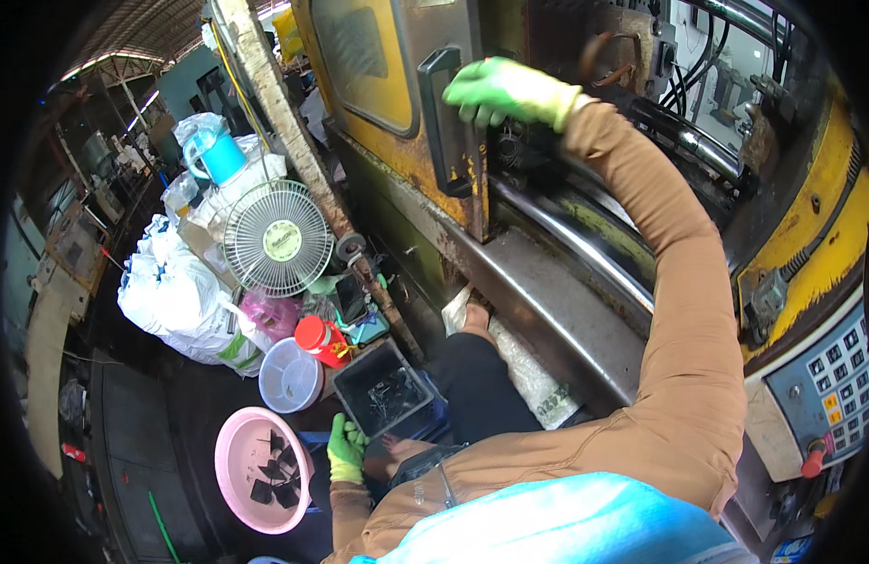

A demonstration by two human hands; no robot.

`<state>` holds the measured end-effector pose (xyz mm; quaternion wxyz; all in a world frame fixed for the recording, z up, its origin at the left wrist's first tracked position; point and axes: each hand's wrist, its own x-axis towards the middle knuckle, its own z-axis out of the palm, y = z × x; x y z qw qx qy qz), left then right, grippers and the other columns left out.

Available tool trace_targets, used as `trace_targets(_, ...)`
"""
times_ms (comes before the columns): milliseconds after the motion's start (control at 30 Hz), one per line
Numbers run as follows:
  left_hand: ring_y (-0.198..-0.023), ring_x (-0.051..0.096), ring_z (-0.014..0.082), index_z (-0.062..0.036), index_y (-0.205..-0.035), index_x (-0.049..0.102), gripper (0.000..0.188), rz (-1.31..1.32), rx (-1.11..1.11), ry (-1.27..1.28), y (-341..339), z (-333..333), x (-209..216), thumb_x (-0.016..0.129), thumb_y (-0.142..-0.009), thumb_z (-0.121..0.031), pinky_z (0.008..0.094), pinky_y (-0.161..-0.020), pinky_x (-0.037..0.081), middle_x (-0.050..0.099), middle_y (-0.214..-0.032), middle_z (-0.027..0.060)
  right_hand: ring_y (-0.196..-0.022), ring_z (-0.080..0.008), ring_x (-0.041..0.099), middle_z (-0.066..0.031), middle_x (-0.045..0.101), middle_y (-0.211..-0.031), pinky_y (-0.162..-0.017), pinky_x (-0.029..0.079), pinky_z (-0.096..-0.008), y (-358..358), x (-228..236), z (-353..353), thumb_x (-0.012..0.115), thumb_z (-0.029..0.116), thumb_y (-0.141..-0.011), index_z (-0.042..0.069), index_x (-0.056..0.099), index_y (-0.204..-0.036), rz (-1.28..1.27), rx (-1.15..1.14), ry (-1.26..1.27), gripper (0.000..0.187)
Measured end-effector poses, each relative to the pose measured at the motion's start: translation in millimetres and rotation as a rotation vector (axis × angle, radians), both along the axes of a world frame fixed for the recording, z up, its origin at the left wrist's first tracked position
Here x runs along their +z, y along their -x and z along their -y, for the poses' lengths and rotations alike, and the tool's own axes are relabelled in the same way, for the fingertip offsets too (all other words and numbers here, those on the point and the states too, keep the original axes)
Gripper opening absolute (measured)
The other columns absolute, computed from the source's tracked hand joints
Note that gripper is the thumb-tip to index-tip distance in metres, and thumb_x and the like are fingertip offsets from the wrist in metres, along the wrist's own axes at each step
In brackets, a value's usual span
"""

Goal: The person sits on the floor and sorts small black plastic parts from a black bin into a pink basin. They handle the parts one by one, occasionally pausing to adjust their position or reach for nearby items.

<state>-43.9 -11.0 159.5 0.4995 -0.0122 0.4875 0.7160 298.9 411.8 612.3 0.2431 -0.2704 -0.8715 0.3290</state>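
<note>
My right hand [511, 91], in a green and pale yellow glove, is raised at the machine's yellow sliding door [383, 70]. Its fingers are stretched out over the upper part of the black door handle [442, 127], not wrapped round it; whether they touch it I cannot tell. Low down, my left hand [346, 453], gloved alike, hangs beside the near left corner of a black rectangular bin [345, 399]. Its fingers are loosely bent and apart, with nothing seen in them. A few small pieces lie in the bin.
A pink basin [226, 451] holds several dark bladed parts. Beyond it are a pale blue tub [286, 381], a red container [320, 340], a round fan [277, 239] and white sacks [176, 291]. Metal rods [585, 249] run through the machine; a keypad panel [834, 385] stands at right.
</note>
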Motion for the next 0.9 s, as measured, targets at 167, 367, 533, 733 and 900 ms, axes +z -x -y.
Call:
trace_targets(167, -0.035, 0.019, 0.0088, -0.0220, -0.063, 0.046, 0.045, 0.036, 0.053, 0.069, -10.2, -10.8, 43.8, 0.054, -0.100, -0.045, 0.0266, -0.036, 0.014, 0.022, -0.044, -0.0086, -0.077, -0.0181, 0.064, -0.0109, 0.069, -0.088, -0.068, 0.050, -0.0325, -116.8, 33.7, -64.9, 0.065, 0.042, -0.090, 0.005, 0.069, -0.104, -0.567, -0.666, -0.615, 0.040)
trace_targets(367, -0.039, 0.028, 0.0077, -0.0203, -0.070, 0.051, 0.037, 0.001, 0.011, 0.065, -29.6, -46.9, 67.2, 0.058, -0.098, -0.044, 0.0244, -0.039, 0.023, 0.031, -0.048, -0.0095, -0.102, -0.0361, 0.066, -0.0183, 0.069, -0.112, -0.092, 0.049, -0.0423, -293.6, -23.7, -193.8, 0.057, 0.047, -0.087, 0.004, 0.064, -0.121, -0.500, -1.259, -0.567, 0.055)
trace_targets(533, -0.046, 0.043, 0.0083, -0.0172, -0.079, 0.060, 0.030, -0.088, -0.079, 0.109, -48.8, -76.3, 76.3, 0.061, -0.096, -0.042, 0.0229, -0.045, 0.037, 0.047, -0.056, -0.0082, -0.131, -0.0391, 0.050, -0.0235, 0.051, -0.142, -0.109, 0.038, -0.0417, -361.2, -63.9, -257.4, 0.050, 0.051, -0.090, 0.005, 0.043, -0.146, -0.340, -1.325, -0.583, 0.073)
trace_targets(733, -0.055, 0.054, 0.0091, -0.0120, -0.089, 0.065, 0.026, -0.054, -0.188, 0.070, -66.4, -96.7, 92.5, 0.064, -0.096, -0.037, 0.0229, -0.052, 0.045, 0.059, -0.068, -0.0050, -0.139, -0.0386, 0.040, -0.0241, 0.043, -0.148, -0.114, 0.031, -0.0405, -370.8, -55.7, -293.1, 0.039, 0.060, -0.093, 0.002, 0.042, -0.147, -0.336, -1.240, -0.476, 0.079)
trace_targets(900, -0.058, 0.055, 0.0109, -0.0095, -0.093, 0.065, 0.027, -0.089, -0.221, 0.067, -74.5, -105.6, 101.4, 0.064, -0.096, -0.037, 0.0241, -0.055, 0.046, 0.060, -0.070, -0.0031, -0.125, -0.0430, 0.052, -0.0270, 0.059, -0.129, -0.106, 0.040, -0.0469, -365.7, -47.4, -295.7, 0.035, 0.053, -0.096, -0.003, 0.060, -0.126, -0.085, -1.389, -0.724, 0.068)
